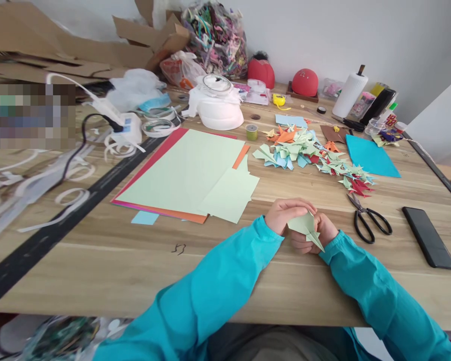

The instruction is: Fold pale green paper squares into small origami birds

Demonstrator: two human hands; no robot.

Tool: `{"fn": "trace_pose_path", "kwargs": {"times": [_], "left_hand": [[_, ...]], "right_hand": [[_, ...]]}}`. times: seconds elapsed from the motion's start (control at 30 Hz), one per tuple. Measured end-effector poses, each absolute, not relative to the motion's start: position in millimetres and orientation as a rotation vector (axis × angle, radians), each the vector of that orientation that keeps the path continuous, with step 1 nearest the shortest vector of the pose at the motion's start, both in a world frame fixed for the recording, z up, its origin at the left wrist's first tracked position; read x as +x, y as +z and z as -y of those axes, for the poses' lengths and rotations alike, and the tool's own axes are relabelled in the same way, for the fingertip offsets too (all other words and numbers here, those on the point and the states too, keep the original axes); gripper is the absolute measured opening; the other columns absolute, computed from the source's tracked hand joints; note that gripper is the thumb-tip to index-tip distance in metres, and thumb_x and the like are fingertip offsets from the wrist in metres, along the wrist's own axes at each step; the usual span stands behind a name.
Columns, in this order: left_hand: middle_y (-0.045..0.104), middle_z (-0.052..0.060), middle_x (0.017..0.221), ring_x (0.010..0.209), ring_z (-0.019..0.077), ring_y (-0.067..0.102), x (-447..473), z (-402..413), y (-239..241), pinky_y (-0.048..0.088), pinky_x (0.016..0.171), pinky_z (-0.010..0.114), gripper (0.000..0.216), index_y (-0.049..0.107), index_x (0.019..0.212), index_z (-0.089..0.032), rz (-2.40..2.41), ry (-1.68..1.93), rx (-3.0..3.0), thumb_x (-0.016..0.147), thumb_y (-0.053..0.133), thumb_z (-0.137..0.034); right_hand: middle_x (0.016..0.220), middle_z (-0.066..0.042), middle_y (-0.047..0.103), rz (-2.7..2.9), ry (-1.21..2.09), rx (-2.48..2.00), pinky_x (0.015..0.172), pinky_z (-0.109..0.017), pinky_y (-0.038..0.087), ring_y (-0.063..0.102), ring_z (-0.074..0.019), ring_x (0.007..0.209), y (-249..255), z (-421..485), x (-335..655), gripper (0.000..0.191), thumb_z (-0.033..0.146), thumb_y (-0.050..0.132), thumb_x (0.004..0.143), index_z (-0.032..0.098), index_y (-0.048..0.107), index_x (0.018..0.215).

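green paper (301, 224) between both hands (282, 213)

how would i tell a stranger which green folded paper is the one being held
At the wooden table, follow the two turquoise sleeves to their cuffs. There the left grip and right grip hold a pale green folded paper with a narrow point. Unlike the similar folded pieces piled beyond, it alone is held.
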State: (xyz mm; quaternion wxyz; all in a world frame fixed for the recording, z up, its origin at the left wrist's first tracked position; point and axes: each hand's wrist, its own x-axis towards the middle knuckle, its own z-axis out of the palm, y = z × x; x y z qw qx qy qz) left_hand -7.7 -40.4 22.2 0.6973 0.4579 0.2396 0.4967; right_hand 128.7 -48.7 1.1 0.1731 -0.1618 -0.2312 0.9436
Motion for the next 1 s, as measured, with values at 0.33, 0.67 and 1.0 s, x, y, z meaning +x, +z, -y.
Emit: {"fn": "trace_pose_path", "kwargs": {"times": [0.33,0.67,1.0], "left_hand": [[0.064,0.004,0.082,0.081,0.0159,0.056,-8.6,36.4,18.8,0.042,0.076,0.03,0.011,0.059,0.059,-0.014,-0.71,1.235,0.986,0.058,0.067,-0.021],[0.06,0.004,0.084,0.073,0.0128,0.055,-7.5,35.4,16.2,0.044,0.068,0.027,0.016,0.057,0.065,-0.014,-0.804,1.284,0.95,0.068,0.06,-0.03],[0.055,0.003,0.082,0.071,0.013,0.057,-0.4,47.6,16.8,0.048,0.067,0.027,0.02,0.057,0.079,-0.016,-0.764,1.343,1.383,0.064,0.068,-0.023]], "right_hand": [[0.045,0.004,0.031,0.624,2.383,-0.512,0.039,-0.02,0.024,0.024,-0.0082,0.04,10.5,45.8,132.7,0.019,0.018,0.046,0.048,0.016,0.052,0.066],[0.046,0.004,0.027,0.578,2.331,-0.463,0.039,-0.02,0.025,0.024,-0.0082,0.041,10.1,44.8,134.0,0.01,0.02,0.046,0.047,0.018,0.041,0.055],[0.055,0.002,0.053,0.74,1.715,-0.824,0.053,-0.026,0.039,0.047,-0.0112,0.055,15.8,39.5,135.9,0.008,0.016,0.063,0.057,0.018,0.057,0.062]]}}
